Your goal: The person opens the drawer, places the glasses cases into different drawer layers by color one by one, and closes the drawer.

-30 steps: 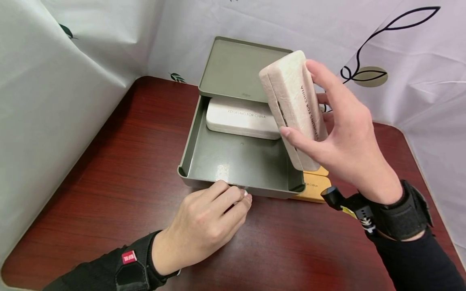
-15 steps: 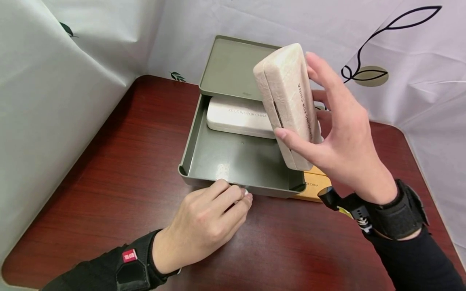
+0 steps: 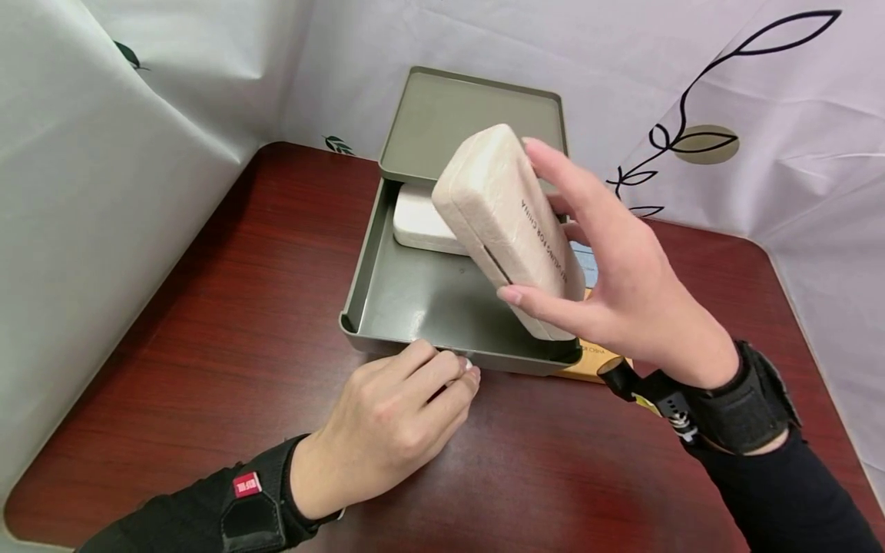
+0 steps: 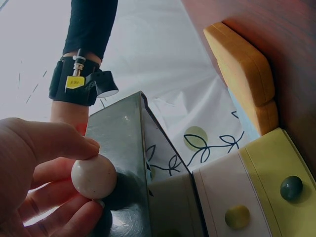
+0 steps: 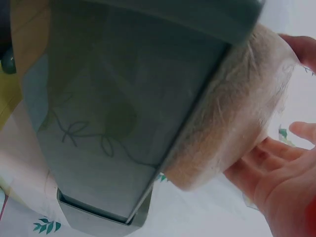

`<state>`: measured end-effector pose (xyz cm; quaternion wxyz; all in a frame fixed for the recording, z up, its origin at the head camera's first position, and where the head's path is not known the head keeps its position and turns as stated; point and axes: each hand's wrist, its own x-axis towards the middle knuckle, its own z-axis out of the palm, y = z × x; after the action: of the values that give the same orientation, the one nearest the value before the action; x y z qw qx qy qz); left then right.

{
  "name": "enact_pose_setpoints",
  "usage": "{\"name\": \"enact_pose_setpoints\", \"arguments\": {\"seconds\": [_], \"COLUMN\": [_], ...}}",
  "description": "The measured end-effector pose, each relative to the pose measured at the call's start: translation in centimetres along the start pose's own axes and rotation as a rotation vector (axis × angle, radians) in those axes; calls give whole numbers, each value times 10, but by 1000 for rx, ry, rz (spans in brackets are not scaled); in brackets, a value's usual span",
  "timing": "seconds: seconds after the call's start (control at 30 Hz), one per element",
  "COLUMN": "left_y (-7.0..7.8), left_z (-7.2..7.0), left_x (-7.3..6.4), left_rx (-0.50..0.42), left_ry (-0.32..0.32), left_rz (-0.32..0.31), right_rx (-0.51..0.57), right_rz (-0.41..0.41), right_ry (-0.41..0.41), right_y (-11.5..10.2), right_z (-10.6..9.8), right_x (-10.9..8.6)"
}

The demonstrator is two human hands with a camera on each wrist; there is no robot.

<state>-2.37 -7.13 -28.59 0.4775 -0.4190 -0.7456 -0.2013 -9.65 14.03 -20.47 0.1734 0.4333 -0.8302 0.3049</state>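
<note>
A glossy reddish-brown desk point(image 3: 207, 292) carries an orange case point(image 3: 590, 362) at four o'clock; something pale blue point(image 3: 585, 265), mostly hidden, shows at three. Creased white cloth point(image 3: 359, 69) rises beyond, printed with a green sprig point(image 3: 336, 146) at eleven and a black-lined vine point(image 3: 705, 142) at two.

left grip point(image 3: 387, 426): curled | right grip point(image 3: 632, 276): aloft, wide, thumb point(image 3: 553, 307) facing fingers point(image 3: 570, 180)

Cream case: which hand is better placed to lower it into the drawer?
Right, I'd say: the right hand grips the case, over the open drawer in the head view. The left hand is busy, pinching the drawer's white knob.
</note>
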Motion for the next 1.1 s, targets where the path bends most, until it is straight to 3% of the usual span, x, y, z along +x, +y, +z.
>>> {"name": "enact_pose_setpoints", "arguments": {"seconds": [0.47,0.63,1.1], "left_y": [1,1,1], "left_z": [-1,-1,-2], "left_x": [1,1,0], "left_rx": [1,1,-5], "left_ry": [-13,-10,-27], "left_rz": [1,3,-2], "right_rx": [45,69,-35], "right_rz": [-80,-72,-64], "right_ry": [-114,-164,-299], "right_y": [-3,-6,6], "right_z": [9,12,25], "right_x": [7,10,7]}}
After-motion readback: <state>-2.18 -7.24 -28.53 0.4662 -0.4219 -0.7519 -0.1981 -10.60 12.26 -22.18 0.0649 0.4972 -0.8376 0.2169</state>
